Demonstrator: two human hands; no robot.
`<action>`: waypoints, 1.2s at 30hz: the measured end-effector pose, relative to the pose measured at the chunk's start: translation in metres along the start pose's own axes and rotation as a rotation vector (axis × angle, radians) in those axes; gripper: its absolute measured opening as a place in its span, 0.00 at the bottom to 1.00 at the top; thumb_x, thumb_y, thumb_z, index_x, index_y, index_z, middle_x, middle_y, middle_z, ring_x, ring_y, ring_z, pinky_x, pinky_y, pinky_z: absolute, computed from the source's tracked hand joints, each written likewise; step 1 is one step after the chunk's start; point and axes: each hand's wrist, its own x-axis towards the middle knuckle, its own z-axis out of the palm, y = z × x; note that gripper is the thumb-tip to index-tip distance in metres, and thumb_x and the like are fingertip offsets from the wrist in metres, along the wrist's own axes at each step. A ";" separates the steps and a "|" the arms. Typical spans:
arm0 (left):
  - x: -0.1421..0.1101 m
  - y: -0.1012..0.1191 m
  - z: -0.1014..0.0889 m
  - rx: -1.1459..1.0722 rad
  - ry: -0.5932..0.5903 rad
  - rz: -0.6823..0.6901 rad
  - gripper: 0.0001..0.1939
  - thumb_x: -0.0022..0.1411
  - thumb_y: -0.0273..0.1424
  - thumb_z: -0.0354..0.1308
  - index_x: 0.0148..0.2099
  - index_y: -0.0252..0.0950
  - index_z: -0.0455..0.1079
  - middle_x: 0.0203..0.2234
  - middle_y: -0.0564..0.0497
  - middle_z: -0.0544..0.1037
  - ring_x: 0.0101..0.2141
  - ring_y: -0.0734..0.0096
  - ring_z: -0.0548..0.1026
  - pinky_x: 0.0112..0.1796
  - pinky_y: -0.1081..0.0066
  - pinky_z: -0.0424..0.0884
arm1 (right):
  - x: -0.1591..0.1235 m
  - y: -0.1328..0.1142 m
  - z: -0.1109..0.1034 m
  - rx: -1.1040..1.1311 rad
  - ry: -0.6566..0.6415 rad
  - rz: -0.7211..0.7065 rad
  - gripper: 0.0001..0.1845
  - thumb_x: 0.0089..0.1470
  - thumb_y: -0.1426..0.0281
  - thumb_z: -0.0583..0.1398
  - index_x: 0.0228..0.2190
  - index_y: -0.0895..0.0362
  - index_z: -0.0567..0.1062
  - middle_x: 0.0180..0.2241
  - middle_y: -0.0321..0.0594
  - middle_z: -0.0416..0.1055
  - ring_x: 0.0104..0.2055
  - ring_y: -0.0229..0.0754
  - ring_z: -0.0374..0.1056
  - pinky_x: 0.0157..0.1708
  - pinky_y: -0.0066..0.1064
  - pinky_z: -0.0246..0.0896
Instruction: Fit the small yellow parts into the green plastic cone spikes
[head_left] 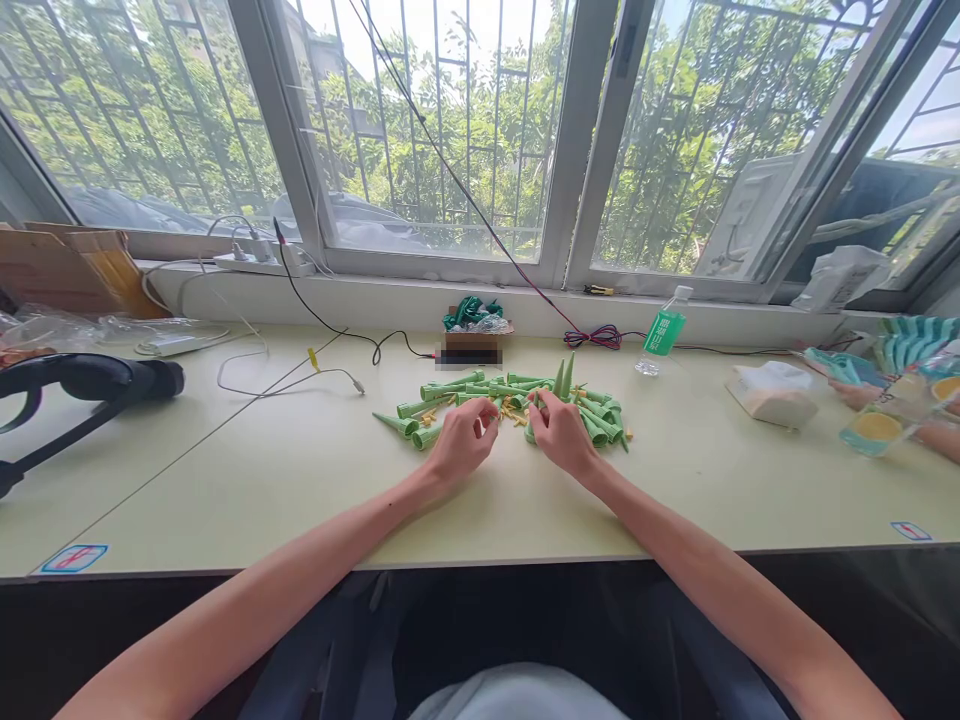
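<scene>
Head view: room around the green cones (596, 430)

Pale tabletop (697, 490) leaves room left and right; both forearms (375, 522) cross its near edge (525, 563). A bottle (660, 336) stands far right, a white cable (358, 387) lies left. The tapered cones lie mid-table among yellow bits (514, 412), two upright. Left hand (463, 437) curls beside them, right hand (566, 435) at the upright pair; whether fingers grasp anything, I cannot tell.

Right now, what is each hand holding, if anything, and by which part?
Cannot tell: green cones point up by the right hand, which hides any grip; the left hand shows nothing clearly held.
</scene>
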 end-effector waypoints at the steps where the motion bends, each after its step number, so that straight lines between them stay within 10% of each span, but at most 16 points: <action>1: 0.000 -0.001 0.000 0.005 0.002 0.003 0.02 0.60 0.27 0.53 0.35 0.35 0.66 0.25 0.54 0.70 0.21 0.78 0.63 0.26 0.74 0.61 | 0.000 0.000 0.000 0.007 0.007 -0.002 0.11 0.61 0.69 0.51 0.41 0.58 0.70 0.16 0.30 0.60 0.16 0.36 0.54 0.23 0.27 0.50; 13: -0.001 -0.004 0.003 0.056 0.027 0.118 0.03 0.59 0.24 0.54 0.34 0.36 0.67 0.26 0.54 0.71 0.22 0.77 0.64 0.27 0.74 0.63 | -0.006 -0.009 0.000 0.246 0.170 -0.058 0.23 0.60 0.67 0.52 0.56 0.57 0.58 0.16 0.24 0.61 0.16 0.34 0.56 0.23 0.25 0.55; 23: 0.000 -0.012 -0.001 0.239 0.090 0.197 0.03 0.61 0.24 0.52 0.36 0.36 0.67 0.28 0.53 0.71 0.23 0.76 0.65 0.27 0.74 0.63 | -0.015 -0.006 0.022 0.186 -0.227 -0.218 0.08 0.57 0.74 0.54 0.37 0.58 0.72 0.19 0.29 0.63 0.20 0.33 0.56 0.27 0.25 0.53; 32: -0.027 0.028 0.000 0.620 0.041 0.853 0.10 0.62 0.20 0.47 0.36 0.35 0.68 0.28 0.50 0.73 0.23 0.74 0.68 0.22 0.72 0.56 | -0.021 -0.006 0.029 0.080 -0.367 -0.319 0.06 0.48 0.79 0.56 0.28 0.58 0.71 0.27 0.36 0.70 0.28 0.36 0.62 0.28 0.25 0.52; 36: -0.010 0.041 -0.018 0.703 -0.064 0.526 0.10 0.62 0.22 0.47 0.30 0.35 0.66 0.24 0.50 0.71 0.23 0.72 0.68 0.21 0.72 0.53 | -0.024 -0.010 0.029 -0.058 -0.306 -0.270 0.06 0.50 0.79 0.55 0.27 0.59 0.71 0.24 0.38 0.68 0.25 0.36 0.59 0.26 0.27 0.48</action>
